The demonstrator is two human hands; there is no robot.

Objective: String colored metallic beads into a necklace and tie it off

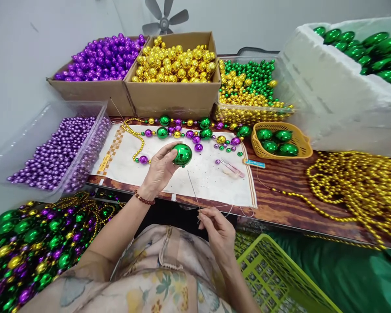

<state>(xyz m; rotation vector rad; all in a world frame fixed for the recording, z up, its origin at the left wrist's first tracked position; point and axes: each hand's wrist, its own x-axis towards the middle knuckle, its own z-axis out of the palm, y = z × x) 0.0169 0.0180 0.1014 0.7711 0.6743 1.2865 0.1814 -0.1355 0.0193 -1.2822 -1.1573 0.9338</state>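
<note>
My left hand (159, 170) is closed around a large shiny green bead (182, 154), held just above a white cloth (208, 178). My right hand (215, 228) sits nearer my body and pinches a thin needle (193, 189) that points up toward the green bead, with thread trailing from it. On the cloth behind lies a partly strung strand of green, purple and gold beads (189, 130).
Boxes of purple beads (101, 58) and gold beads (176, 63) stand at the back, with a clear bin of green and gold beads (247, 87). A yellow basket (304, 145) holds green beads. Gold strands (355, 187) pile at right, finished necklaces (35, 243) at left, a clear tray of small purple beads (57, 150) beside them.
</note>
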